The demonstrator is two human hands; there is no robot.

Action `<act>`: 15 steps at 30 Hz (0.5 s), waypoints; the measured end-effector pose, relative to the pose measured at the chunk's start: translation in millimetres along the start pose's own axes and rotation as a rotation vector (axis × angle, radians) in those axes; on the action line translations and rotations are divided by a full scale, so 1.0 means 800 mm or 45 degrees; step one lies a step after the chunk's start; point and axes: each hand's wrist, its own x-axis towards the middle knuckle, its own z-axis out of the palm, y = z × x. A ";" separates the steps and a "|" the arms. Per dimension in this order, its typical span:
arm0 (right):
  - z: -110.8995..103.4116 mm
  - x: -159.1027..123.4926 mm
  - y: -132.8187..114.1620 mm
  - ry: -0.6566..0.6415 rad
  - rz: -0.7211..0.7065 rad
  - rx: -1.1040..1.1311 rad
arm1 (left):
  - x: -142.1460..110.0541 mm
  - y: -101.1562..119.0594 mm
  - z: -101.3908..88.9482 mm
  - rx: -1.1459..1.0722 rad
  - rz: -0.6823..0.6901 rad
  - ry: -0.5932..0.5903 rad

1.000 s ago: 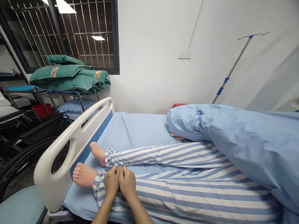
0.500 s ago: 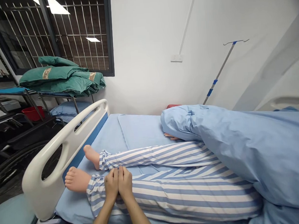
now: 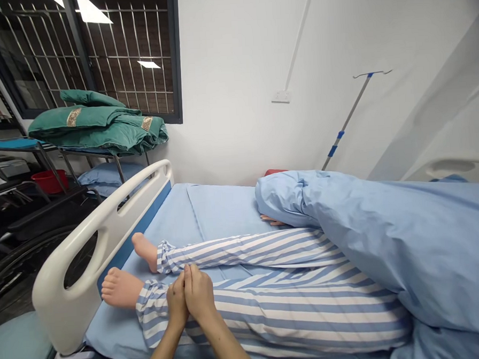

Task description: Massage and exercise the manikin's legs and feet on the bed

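My left hand (image 3: 177, 299) and my right hand (image 3: 199, 292) are side by side in loose fists, pressed against each other, over the manikin's nearer lower leg. I see no object in either hand; the palms are hidden. Below them is the blue-and-white striped trouser leg (image 3: 278, 314); whether my hands touch it I cannot tell. To the left of my hands, the manikin's bare nearer foot (image 3: 122, 288) points up toward the bed's end, and the farther foot (image 3: 146, 252) lies beyond it. A blue quilt (image 3: 358, 221) covers the manikin's upper part on the right.
A white bed end board (image 3: 62, 258) rises at the left of the blue-sheeted bed (image 3: 220, 202). Green folded bedding (image 3: 100, 122) lies on a stand by the barred window. An IV pole (image 3: 350, 114) stands behind the bed. A wheelchair (image 3: 29, 238) is at the far left.
My hands have turned against each other: the left has rolled and sits slightly lower, while the right's fingers lean over toward it. The view has shifted slightly.
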 end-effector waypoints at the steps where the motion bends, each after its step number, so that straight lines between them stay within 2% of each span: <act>1: 0.001 0.000 0.004 0.011 -0.009 0.014 | -0.002 0.004 -0.001 0.068 0.005 -0.026; 5: 0.015 -0.005 0.033 0.115 0.115 0.169 | -0.009 0.020 -0.008 0.258 0.039 -0.099; 9: 0.025 -0.009 0.047 0.089 0.130 0.158 | -0.007 0.028 -0.015 0.225 -0.023 -0.088; 11: 0.026 -0.007 0.045 0.085 0.139 0.123 | -0.001 0.032 -0.018 0.124 -0.089 -0.094; 15: 0.026 -0.004 0.041 0.133 0.177 0.093 | 0.017 0.048 -0.026 -0.262 -0.125 -0.052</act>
